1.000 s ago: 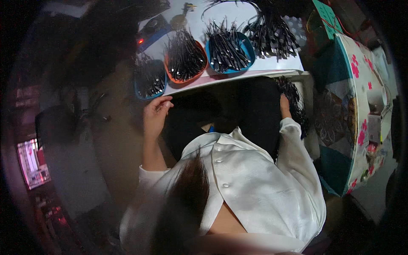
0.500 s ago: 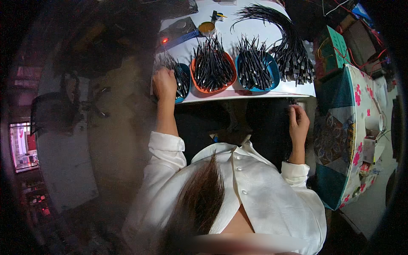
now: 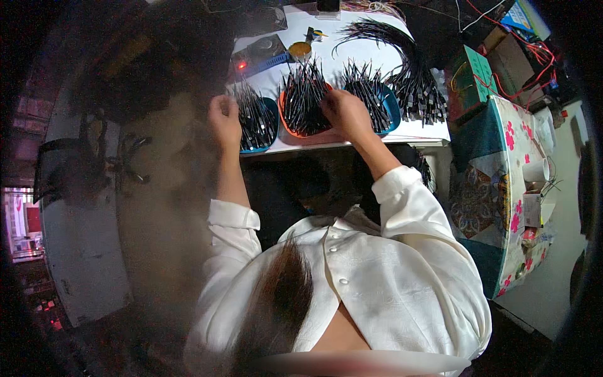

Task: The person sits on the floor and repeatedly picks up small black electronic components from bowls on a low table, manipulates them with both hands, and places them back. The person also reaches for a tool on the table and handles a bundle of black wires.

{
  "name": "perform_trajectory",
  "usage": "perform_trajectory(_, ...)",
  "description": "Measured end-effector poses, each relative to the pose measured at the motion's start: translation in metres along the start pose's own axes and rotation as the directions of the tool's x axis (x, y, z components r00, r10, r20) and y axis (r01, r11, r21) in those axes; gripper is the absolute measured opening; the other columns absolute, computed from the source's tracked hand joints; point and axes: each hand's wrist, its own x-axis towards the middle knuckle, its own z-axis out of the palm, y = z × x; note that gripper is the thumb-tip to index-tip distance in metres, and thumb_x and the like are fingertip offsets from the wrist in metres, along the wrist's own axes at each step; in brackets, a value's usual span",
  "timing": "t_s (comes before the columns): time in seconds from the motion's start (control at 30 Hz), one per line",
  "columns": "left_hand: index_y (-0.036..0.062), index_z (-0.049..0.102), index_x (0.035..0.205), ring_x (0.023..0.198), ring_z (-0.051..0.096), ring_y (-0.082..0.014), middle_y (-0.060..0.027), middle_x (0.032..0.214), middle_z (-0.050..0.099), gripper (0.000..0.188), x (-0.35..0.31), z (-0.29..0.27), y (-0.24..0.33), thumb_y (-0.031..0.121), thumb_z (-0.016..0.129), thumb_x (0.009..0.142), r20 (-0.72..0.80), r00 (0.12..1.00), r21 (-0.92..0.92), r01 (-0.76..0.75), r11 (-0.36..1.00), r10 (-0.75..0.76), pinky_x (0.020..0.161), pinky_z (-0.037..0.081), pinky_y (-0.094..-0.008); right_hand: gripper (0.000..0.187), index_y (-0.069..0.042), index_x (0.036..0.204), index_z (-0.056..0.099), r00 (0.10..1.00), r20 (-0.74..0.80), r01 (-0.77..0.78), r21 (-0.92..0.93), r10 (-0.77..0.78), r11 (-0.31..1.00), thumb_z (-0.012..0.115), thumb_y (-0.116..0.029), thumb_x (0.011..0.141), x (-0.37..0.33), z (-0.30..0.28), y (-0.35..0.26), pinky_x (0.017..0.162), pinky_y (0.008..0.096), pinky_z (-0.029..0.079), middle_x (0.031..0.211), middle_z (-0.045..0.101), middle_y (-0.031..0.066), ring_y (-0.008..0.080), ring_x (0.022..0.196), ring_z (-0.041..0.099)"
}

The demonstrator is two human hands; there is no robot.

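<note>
Left hand [image 3: 224,117] at left side of left blue bin [image 3: 274,116], fingers curled; cannot tell whether they pinch anything. Black cables [image 3: 256,122] fill that bin, near front edge of counter [image 3: 330,49]. Next, orange bin [image 3: 282,116], also packed with cables. Right hand [image 3: 347,114] at its right side, fingers bent toward cables, tips hidden, grip unclear. Right blue bin [image 3: 393,108], cable-filled, just beside. Farther right, loose cable bundle [image 3: 414,78] on counter.
</note>
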Motion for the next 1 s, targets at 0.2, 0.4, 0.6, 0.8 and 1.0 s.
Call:
perform_trajectory(0.2, 0.0012, 0.05, 0.1, 0.078, 0.06, -0.0164, -0.0089, 0.092, 0.065, 0.008, 0.016, -0.004, -0.004, 0.007, 0.051, 0.096, 0.039, 0.982, -0.384, 0.185, 0.904, -0.184, 0.076, 0.048, -0.0295, 0.023, -0.005, 0.086, 0.066, 0.99, 0.118, -0.045, -0.266, 0.079, 0.963, 0.065, -0.028, 0.082, 0.014, 0.018, -0.009, 0.066, 0.0456, 0.054, 0.088, 0.067, 0.0166, 0.035, 0.08, 0.067)
perform_trajectory(0.4, -0.0024, 0.05, 0.112, 0.071, 0.052, -0.0135, -0.0141, 0.09, 0.062, 0.02, 0.013, -0.021, 0.023, -0.001, 0.052, 0.093, 0.13, 0.951, -0.822, 0.262, 0.506, -0.282, 0.062, 0.041, -0.0253, 0.024, -0.004, 0.084, 0.069, 0.98, 0.154, -0.103, -0.16, 0.128, 0.982, 0.066, -0.028, 0.08, 0.016, 0.014, -0.004, 0.071, 0.0468, 0.054, 0.088, 0.068, 0.0191, 0.038, 0.082, 0.066)
perform_trajectory(0.6, -0.0048, 0.059, 0.103, 0.065, 0.049, -0.0119, -0.0114, 0.086, 0.061, 0.016, -0.007, -0.024, 0.032, 0.006, 0.061, 0.091, 0.224, 0.903, -0.82, 0.378, 0.43, -0.368, 0.058, 0.039, -0.0229, 0.03, 0.003, 0.08, 0.067, 0.983, 0.184, -0.06, 0.219, 0.019, 0.974, 0.069, -0.027, 0.082, 0.015, 0.004, 0.006, 0.061, 0.0376, 0.048, 0.067, 0.064, 0.0141, 0.0266, 0.063, 0.062)
perform_trajectory(0.8, -0.0026, 0.065, 0.095, 0.058, 0.053, -0.0124, -0.0091, 0.076, 0.063, 0.011, -0.045, -0.007, 0.072, 0.007, 0.06, 0.091, 0.396, 0.842, -0.759, 0.525, 0.385, -0.367, 0.049, 0.041, -0.0241, 0.02, -0.004, 0.088, 0.066, 0.842, 0.495, -0.509, 0.6, 0.213, 0.618, 0.065, -0.024, 0.091, -0.01, -0.019, -0.003, 0.049, 0.0237, 0.035, 0.069, 0.054, -0.0027, 0.0058, 0.055, 0.045)
perform_trajectory(1.0, -0.0043, 0.057, 0.1, 0.08, 0.069, -0.0273, -0.0204, 0.09, 0.067, 0.013, -0.093, 0.015, 0.133, 0.007, 0.054, 0.095, 0.601, 0.737, -0.694, 0.673, 0.256, -0.31, 0.073, 0.06, -0.0364, 0.017, 0.001, 0.088, 0.063, 0.988, 0.153, -0.116, 0.773, -0.005, 0.623, 0.065, -0.016, 0.089, -0.087, -0.032, -0.032, 0.059, 0.0235, 0.042, 0.074, 0.06, 0.0006, 0.0054, 0.066, 0.048)
